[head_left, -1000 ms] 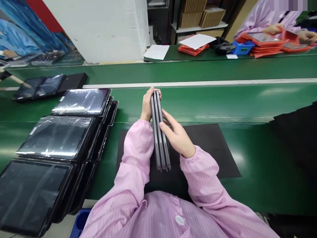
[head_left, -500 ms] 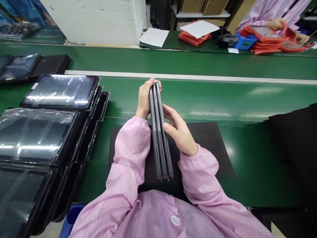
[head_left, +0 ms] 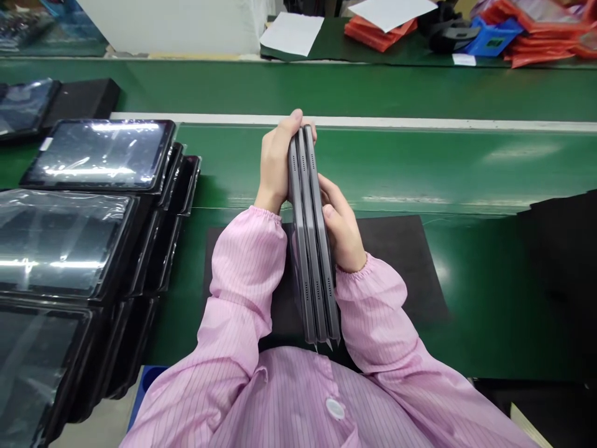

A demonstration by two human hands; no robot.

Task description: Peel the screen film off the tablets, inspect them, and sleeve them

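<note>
Three grey tablets point(head_left: 312, 242) stand on edge, pressed side by side, their thin edges with speaker holes facing up at me. My left hand point(head_left: 278, 155) is closed around their far end, thumb on top and fingertips showing beyond. On the right side, my right hand point(head_left: 344, 224) lies against the outer tablet with its fingers bent; its fingertips are partly hidden behind the tablets. Small clear film tabs stick out at the near end. Beneath them a black mat point(head_left: 392, 267) lies on the green bench point(head_left: 471, 286).
Stacks of tablets in clear film point(head_left: 65, 242) fill the left side. A dark stack of sheets point(head_left: 564, 249) stands at the right. Across the bench are white paper point(head_left: 293, 32), red pouches point(head_left: 377, 34) and a blue box point(head_left: 493, 37). A white rail point(head_left: 420, 122) crosses the bench.
The view has tipped downward slightly. The tablets have shifted a little right relative to the mat, and my right hand has moved in closer against them, its fingers more bent.
</note>
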